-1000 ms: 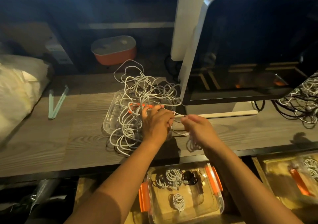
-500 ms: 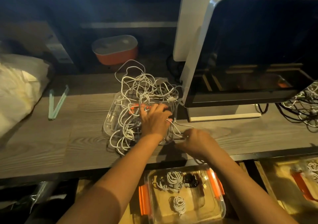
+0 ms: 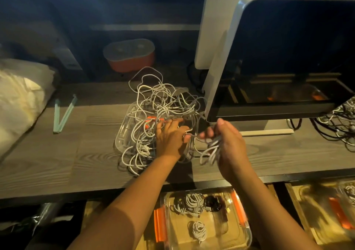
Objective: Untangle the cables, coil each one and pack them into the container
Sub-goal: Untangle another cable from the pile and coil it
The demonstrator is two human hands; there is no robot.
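Note:
A tangle of white cables (image 3: pixel 159 103) lies heaped over a clear lid (image 3: pixel 123 132) with an orange clip on the wooden desk. My left hand (image 3: pixel 169 136) presses flat on the near side of the tangle, fingers spread among the strands. My right hand (image 3: pixel 228 144) is closed around several loops of one white cable (image 3: pixel 211 149), which still runs back into the heap. Below the desk edge stands a clear container (image 3: pixel 245 228) with orange latches; it holds two white coils and a black coil.
A monitor (image 3: pixel 288 57) stands right of the tangle, its base close to my right hand. More tangled cables (image 3: pixel 340 123) lie at the far right. An orange box (image 3: pixel 130 57) sits behind, green tongs (image 3: pixel 63 113) and a white bag (image 3: pixel 21 96) to the left. Another container (image 3: pixel 338 211) is at lower right.
My right hand rose from the desk edge, lifting a bunch of white loops beside the heap. My left hand stayed pressed on the tangle.

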